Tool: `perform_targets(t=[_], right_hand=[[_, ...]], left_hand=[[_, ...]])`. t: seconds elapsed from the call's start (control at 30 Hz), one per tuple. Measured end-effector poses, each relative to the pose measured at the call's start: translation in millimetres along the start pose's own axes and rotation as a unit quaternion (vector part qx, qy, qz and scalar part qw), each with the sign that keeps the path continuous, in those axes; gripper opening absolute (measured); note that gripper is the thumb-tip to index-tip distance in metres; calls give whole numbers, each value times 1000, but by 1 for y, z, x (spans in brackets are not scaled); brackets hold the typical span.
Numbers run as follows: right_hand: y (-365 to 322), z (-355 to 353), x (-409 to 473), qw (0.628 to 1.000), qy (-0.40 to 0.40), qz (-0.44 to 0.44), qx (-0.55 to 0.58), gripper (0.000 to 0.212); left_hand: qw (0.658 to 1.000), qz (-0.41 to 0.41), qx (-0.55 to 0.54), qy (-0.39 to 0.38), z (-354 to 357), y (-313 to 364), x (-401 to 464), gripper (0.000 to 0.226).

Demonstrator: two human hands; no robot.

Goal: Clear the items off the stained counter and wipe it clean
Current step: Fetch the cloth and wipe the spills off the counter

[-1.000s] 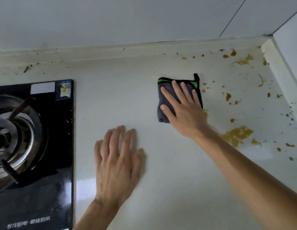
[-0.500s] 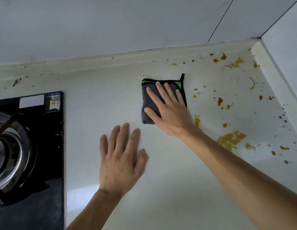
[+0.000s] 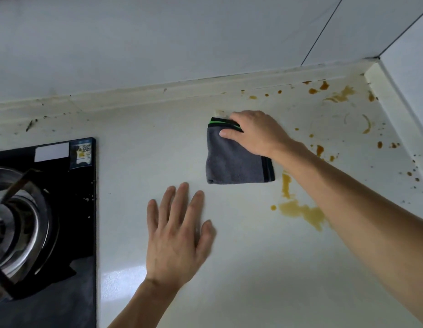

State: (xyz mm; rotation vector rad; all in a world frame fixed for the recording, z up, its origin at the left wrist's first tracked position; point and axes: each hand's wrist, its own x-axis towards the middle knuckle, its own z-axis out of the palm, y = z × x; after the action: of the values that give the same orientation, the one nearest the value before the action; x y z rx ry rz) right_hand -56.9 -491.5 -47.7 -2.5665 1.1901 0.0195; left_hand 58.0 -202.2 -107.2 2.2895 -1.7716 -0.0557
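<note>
1. The pale, glossy cream worktop (image 3: pixel 253 268) runs from the stove on my left to the tiled corner on my right, with a raised lip along the back.
2. A black glass gas stove (image 3: pixel 64 233) with a steel burner ring sits at the worktop's left edge.
3. Brown-orange sauce stains (image 3: pixel 302 213) are spattered over the right part of the worktop, the biggest puddle just beside my right forearm.
4. My folded grey microfibre cloth (image 3: pixel 234 162), edged in black and green, lies flat on the worktop left of the stains.
5. My left hand (image 3: pixel 175 235) lies flat, its grip spread, fingers straight, just below the cloth and apart from it.
6. My right hand (image 3: pixel 255 133) rests on the cloth's far end, fingers bent over its green edge, thumb on the grey face.
</note>
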Motion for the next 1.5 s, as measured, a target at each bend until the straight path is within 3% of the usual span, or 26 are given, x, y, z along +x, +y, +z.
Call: perform_targets(t=[0.13, 0.3, 0.4, 0.47, 0.53, 0.67, 0.73, 0.8, 0.93, 1.1, 1.3, 1.4, 1.5], right_hand=[[1, -32, -5, 992, 57, -52, 98, 35], [-12, -71, -29, 974, 184, -111, 73, 33], [-23, -48, -60, 969, 193, -154, -14, 28], [-24, -20, -85, 980, 116, -156, -51, 29], [-21, 2, -107, 990, 50, -126, -42, 33], [-28, 25, -98, 991, 111, -53, 47, 48], [-46, 36, -83, 997, 63, 17, 31, 64], [-59, 51, -72, 999, 22, 26, -34, 73], [-64, 57, -30, 997, 38, -32, -57, 74], [-31, 39, 22, 996, 46, 8, -76, 71], [47, 22, -6, 983, 54, 173, -41, 74], [25, 28, 6, 974, 52, 219, -34, 83], [-19, 38, 20, 978, 47, 200, -23, 86]], left_hand=[[1000, -2, -1, -10, -3, 0, 0, 61], [1000, -3, -1, -16, -4, 1, 0, 61], [1000, -2, 1, -20, -5, 1, 0, 61], [1000, -5, 1, -24, -6, 2, 0, 61], [1000, -5, 0, -24, -8, 2, 1, 61], [1000, -6, -3, -28, -11, 4, 2, 60], [999, -8, 1, -38, -13, 4, 1, 60], [999, -12, 2, -43, -13, 5, 0, 61], [999, -6, 3, -48, -10, 3, 1, 60], [999, -3, 2, -41, -7, 0, 1, 61], [999, -3, -1, -44, -8, 3, 1, 60], [999, -10, 3, -47, -10, 5, 2, 61], [999, -10, 5, -50, -13, 6, 2, 61]])
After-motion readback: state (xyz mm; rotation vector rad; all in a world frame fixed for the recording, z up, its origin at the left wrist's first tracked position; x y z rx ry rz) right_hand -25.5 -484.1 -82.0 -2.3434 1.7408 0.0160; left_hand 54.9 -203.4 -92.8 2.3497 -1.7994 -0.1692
